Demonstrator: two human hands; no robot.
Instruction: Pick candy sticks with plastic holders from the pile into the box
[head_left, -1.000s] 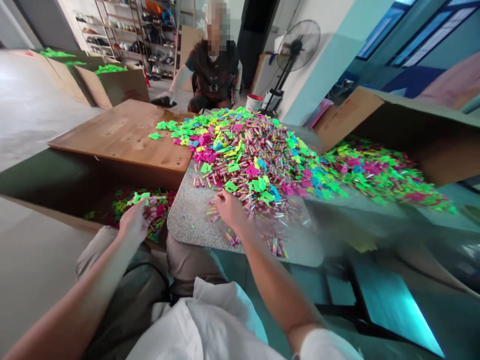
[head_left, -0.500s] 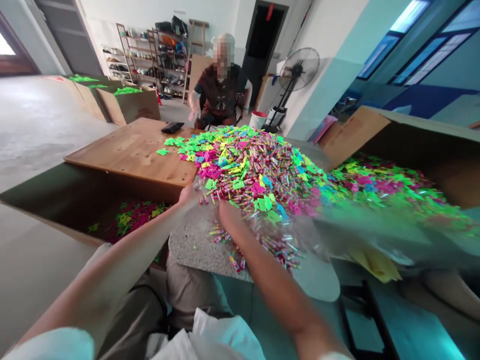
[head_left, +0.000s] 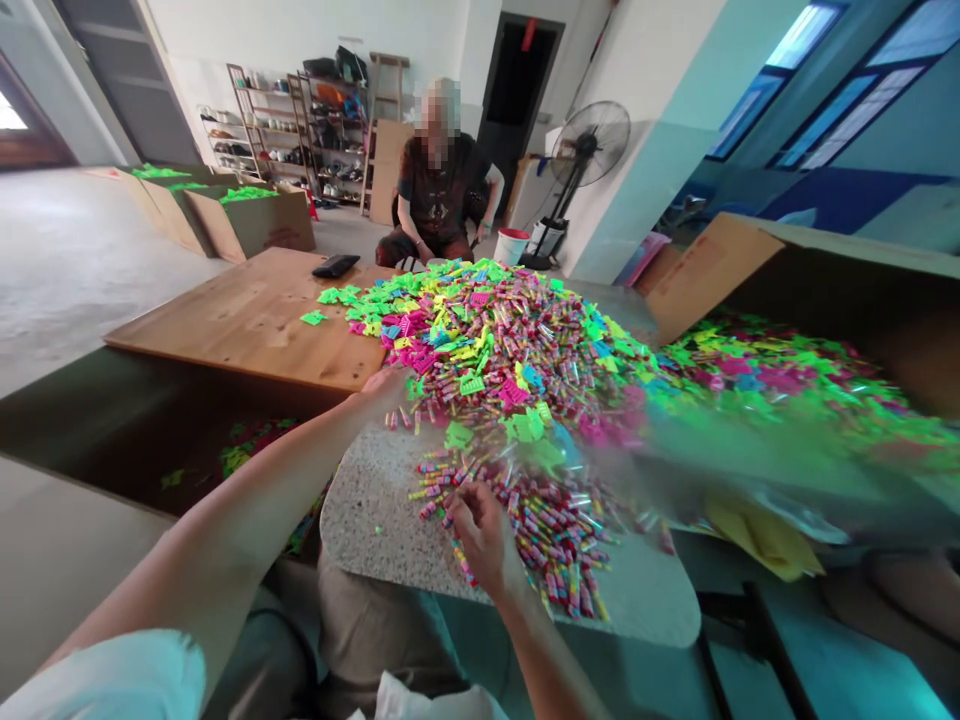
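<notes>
A large heap of small wrapped tubes (head_left: 540, 330) mixed with flat green, pink, yellow and blue plastic pieces (head_left: 420, 355) covers the speckled stone table (head_left: 360, 500). My left hand (head_left: 386, 382) is at the heap's left edge, close to a green piece; its fingers are blurred and partly hidden. At the near edge, my right hand (head_left: 480, 535) is over a smaller spread of tubes (head_left: 562, 540). Its thumb and forefinger are curled together at the left side of these tubes. Whatever is between the fingertips is too small to name.
A wooden board (head_left: 247, 310) with a black object (head_left: 335, 266) lies left, over an open carton (head_left: 172, 420) of coloured pieces. Another open carton (head_left: 712, 265) with more pieces stands right. Across the table sits a person (head_left: 439, 190). A standing fan (head_left: 585, 150) is behind.
My right hand has drawn back from the heap toward the near edge, and more tubes lie spread there. My left hand stays at the heap's left edge. The person opposite has lowered an arm.
</notes>
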